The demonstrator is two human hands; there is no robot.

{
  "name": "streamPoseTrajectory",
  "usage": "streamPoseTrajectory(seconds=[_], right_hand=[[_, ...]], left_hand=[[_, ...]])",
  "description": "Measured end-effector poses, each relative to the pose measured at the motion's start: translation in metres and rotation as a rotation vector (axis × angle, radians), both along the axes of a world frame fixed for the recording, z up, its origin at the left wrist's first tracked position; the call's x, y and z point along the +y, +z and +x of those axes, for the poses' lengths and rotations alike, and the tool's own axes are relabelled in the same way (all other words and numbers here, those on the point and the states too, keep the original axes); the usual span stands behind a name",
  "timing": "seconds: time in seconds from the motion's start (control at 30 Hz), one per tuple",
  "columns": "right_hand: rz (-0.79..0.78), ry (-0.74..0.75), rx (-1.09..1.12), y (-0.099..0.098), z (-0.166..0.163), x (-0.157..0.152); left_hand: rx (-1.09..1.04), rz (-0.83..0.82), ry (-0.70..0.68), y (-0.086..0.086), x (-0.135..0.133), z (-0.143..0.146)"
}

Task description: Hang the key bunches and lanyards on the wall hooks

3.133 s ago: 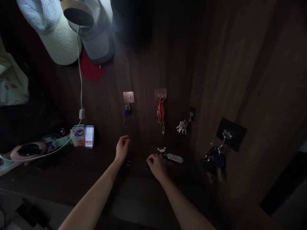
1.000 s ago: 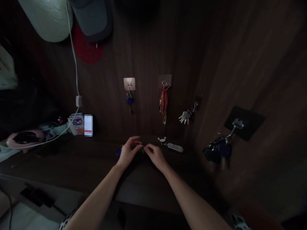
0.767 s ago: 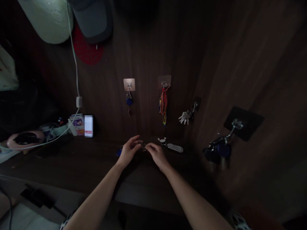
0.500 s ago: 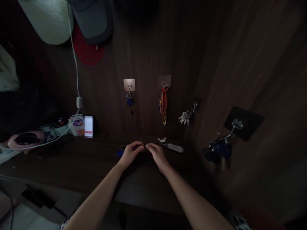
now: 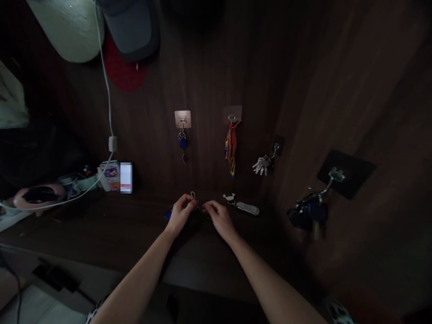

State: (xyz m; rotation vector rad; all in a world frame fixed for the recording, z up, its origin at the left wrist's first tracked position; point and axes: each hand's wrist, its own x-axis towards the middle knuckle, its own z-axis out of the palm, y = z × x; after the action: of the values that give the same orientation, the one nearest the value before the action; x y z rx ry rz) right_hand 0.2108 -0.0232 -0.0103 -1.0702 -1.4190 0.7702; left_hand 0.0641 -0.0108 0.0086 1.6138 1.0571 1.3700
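My left hand (image 5: pixel 181 213) pinches a small metal key ring (image 5: pixel 192 195) between its fingertips, and the ring stands up above them. A blue key fob (image 5: pixel 168 215) shows just past that hand on the dark wooden shelf (image 5: pixel 141 234), partly hidden. My right hand (image 5: pixel 219 214) hovers a short way to the right, its fingers apart and nothing visible in them. Nearest to it lies a car key (image 5: pixel 247 209) with a white mouse-shaped tag (image 5: pixel 228 197).
Above the shelf, a dark wood wall carries adhesive hooks with a blue fob (image 5: pixel 183 143), coloured cords (image 5: pixel 231 148), a bunch of keys (image 5: pixel 261 165) and a dark key bunch (image 5: pixel 307 211). A white cable (image 5: pixel 110 121) and boxes (image 5: pixel 110 176) stand left.
My hands, which met around the ring, have drawn apart. The right hand has moved right, away from the ring, while the left hand holds the ring a little higher.
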Motion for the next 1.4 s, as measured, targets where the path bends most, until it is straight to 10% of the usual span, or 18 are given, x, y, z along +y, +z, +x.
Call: streamPoseTrajectory(seconds=[0.47,0.77,1.4], right_hand=[[-0.076,-0.346,-0.695,-0.01,0.018,0.006],[-0.095,-0.36,-0.753,-0.008,0.016,0.005],[-0.103,-0.358,-0.769,-0.006,0.015,0.001]], left_hand=[[-0.313,-0.03,0.096,0.008,0.001,-0.008],[-0.499,-0.114,-0.02,0.015,0.006,-0.013],[-0.406,0.108,0.18,0.108,0.06,-0.008]])
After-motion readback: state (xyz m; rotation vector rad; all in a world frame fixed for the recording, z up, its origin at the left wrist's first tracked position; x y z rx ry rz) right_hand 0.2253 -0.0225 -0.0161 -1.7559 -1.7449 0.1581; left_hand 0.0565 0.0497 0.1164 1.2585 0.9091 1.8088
